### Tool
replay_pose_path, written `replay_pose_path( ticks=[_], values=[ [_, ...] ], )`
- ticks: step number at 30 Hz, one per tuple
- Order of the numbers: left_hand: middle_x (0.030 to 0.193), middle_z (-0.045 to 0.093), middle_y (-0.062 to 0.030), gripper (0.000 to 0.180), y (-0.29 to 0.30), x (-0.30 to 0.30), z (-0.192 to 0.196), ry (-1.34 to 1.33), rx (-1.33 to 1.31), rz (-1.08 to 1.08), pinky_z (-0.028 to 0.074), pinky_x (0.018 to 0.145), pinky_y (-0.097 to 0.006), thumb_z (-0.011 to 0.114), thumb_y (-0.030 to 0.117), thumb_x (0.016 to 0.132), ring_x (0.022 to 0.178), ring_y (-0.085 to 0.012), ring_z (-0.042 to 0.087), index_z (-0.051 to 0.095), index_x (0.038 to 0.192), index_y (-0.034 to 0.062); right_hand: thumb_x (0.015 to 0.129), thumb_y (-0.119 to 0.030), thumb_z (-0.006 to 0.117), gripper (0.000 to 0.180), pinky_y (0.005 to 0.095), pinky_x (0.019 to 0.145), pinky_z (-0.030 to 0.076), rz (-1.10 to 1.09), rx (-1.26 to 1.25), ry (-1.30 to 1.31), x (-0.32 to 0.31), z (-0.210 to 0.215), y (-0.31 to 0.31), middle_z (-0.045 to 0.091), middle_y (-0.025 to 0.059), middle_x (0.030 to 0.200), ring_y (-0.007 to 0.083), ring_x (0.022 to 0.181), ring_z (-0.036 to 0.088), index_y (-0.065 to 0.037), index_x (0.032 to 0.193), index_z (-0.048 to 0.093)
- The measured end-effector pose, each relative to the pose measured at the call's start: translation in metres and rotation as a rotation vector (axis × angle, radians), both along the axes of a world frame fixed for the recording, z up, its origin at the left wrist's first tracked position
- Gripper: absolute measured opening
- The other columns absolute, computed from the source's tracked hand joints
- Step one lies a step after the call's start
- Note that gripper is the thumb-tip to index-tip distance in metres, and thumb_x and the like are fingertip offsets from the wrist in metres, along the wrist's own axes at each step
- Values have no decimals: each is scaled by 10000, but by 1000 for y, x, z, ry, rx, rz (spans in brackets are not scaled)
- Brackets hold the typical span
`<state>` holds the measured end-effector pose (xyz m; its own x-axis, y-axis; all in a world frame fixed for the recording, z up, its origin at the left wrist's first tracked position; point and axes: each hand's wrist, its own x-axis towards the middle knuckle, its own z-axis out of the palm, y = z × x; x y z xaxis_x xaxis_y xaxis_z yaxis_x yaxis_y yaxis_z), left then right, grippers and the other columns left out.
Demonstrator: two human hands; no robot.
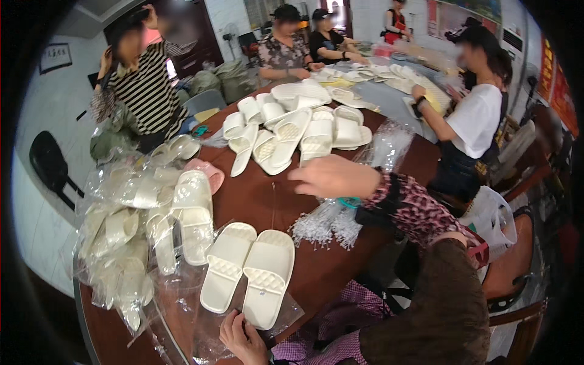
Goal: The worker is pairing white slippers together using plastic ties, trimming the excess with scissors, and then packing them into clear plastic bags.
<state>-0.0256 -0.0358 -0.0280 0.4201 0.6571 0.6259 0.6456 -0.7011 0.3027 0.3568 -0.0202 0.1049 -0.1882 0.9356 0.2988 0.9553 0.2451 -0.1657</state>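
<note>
A pair of cream slippers [267,271] lies side by side on a clear plastic bag [292,313] at the table's near edge. My left hand [243,340] rests by their near ends, over the bag, with its fingers bent and a little apart. Stretched across the table, my right hand [337,176] is closed, fingers curled toward the left; whatever is in them does not show clearly. Just below it lies a bundle of thin white strings [328,225], with a teal ring-like handle [348,202] beside it.
Bagged cream slippers [121,231] pile up at the left, near a pink slipper [210,173]. Loose cream slippers [298,131] heap up across the middle of the brown table [249,204]. Several people work around it; a white bag [493,219] hangs by a chair at right.
</note>
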Motion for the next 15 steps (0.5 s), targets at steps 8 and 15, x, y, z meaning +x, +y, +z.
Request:
replay_pose_path(
  ticks=[8,15],
  values=[
    [1099,597,-165,208,-1,-5,-18,-11,-89,103,369,914,-457,542,35,795,1031,-355,526,594,996,25,812,-163,569,173,430,716,483,298,342,-51,-55,10,129,622,162,847,337,841,601,-14,887,616],
    [1135,573,-124,284,4,0,-6,-23,-140,80,371,912,-442,615,58,760,1071,-327,524,585,1043,44,799,-225,604,336,377,833,479,111,63,280,-40,-41,232,637,205,1006,336,957,609,9,1040,623]
  ],
)
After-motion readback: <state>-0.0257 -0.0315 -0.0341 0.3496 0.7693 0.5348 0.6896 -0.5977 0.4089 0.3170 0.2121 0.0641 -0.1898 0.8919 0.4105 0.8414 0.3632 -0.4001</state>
